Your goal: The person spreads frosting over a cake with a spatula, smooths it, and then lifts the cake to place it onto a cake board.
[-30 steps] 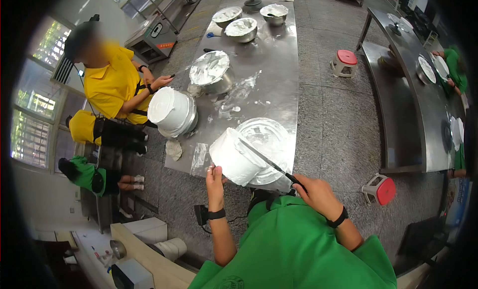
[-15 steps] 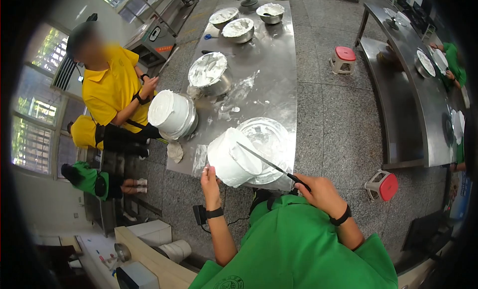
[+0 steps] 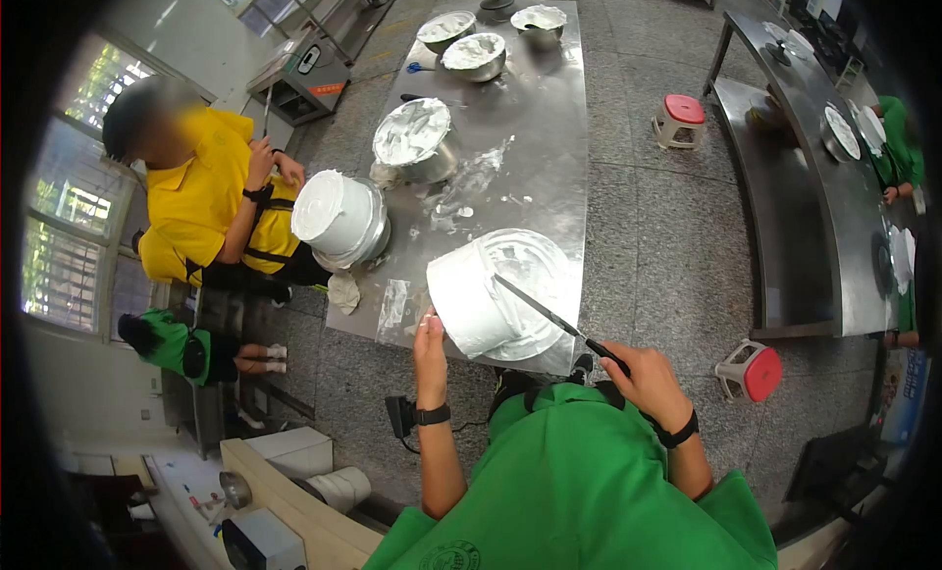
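A tall round cake (image 3: 463, 293) coated in white cream stands at the near end of the table on a wide round stand (image 3: 549, 276) smeared with cream. My left hand (image 3: 430, 352) is at the cake's near left side, fingers stretched up and their tips right by its lower edge. In my right hand (image 3: 638, 379) is the black handle of an icing spatula (image 3: 540, 308), with the fingers wrapped round it. The long blade reaches up and left, its tip overlapping the cake's right edge in this view.
Another cream-covered cake (image 3: 334, 217) and a large bowl of cream (image 3: 417, 143) stand on the steel table (image 3: 530, 129). Several cream bowls sit farther back. A person in yellow (image 3: 201, 192) stands at left. Red-topped stools (image 3: 760, 374) and a second table (image 3: 814, 227) are at right.
The cake and my left hand now appear slightly farther right, and the spatula has moved a little down and right. The person in yellow has raised one hand holding a thin tool.
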`<state>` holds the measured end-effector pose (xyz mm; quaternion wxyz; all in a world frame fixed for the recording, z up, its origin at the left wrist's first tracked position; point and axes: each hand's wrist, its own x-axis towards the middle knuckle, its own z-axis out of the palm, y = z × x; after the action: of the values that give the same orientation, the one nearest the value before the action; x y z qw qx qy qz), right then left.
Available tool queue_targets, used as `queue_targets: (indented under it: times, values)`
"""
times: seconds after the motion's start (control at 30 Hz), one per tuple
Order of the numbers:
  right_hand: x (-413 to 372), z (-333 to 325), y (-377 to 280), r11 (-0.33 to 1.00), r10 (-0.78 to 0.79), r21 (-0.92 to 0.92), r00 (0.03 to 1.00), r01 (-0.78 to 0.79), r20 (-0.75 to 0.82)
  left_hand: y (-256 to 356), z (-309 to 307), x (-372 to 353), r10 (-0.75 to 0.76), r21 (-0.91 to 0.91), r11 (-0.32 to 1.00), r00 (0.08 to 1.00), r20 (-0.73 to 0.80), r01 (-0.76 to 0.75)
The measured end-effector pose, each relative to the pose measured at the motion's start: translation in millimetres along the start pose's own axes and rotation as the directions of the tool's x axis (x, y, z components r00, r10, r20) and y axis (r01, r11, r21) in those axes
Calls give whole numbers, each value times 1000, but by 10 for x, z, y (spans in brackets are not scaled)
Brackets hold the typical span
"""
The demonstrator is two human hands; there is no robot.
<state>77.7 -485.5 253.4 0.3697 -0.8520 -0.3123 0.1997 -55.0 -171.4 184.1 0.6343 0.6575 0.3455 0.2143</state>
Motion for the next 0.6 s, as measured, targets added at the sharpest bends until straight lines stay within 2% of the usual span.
queue_targets:
  times: [0.03,0.1,0.13,0.2,0.23,0.3,0.33,0.4,0.43,0.5,0.53,0.6]
  values:
    - [-10,-2,4,1000,2,-2,1000,-2,-2,-4,12,38,0,-2,1000,1000,3,0]
    - [-20,7,16,1000,4,0,1000,-4,-15,-56,9,135,48,194,979,993,108,-68]
    - [-26,12,24,1000,4,-1,1000,-4,-17,-97,24,170,50,193,979,993,109,-70]
    - [-43,24,44,1000,0,-4,1000,0,-24,-158,79,222,211,381,905,978,-11,-191]
    - [-57,32,56,1000,-1,-5,1000,1,-28,-46,143,187,214,380,904,977,-9,-194]
    - [-93,59,79,999,43,19,997,-42,-67,182,279,41,373,693,674,928,-20,-256]
    - [-101,70,84,999,44,19,997,-42,-68,240,364,-27,374,693,674,927,-19,-257]
    - [-111,95,93,996,74,62,989,-67,-126,282,544,-146,458,821,492,888,40,-290]
    - [-115,112,108,996,74,61,989,-67,-125,269,628,-167,457,821,493,889,39,-289]
    - [-137,135,136,998,35,48,986,-28,-164,250,756,-195,423,848,503,903,-73,-167]
    - [-142,121,118,998,38,49,986,-30,-164,212,747,-188,422,848,502,904,-71,-168]
    - [-129,87,62,998,-60,22,978,66,-202,144,686,-110,442,849,496,894,-69,-179]
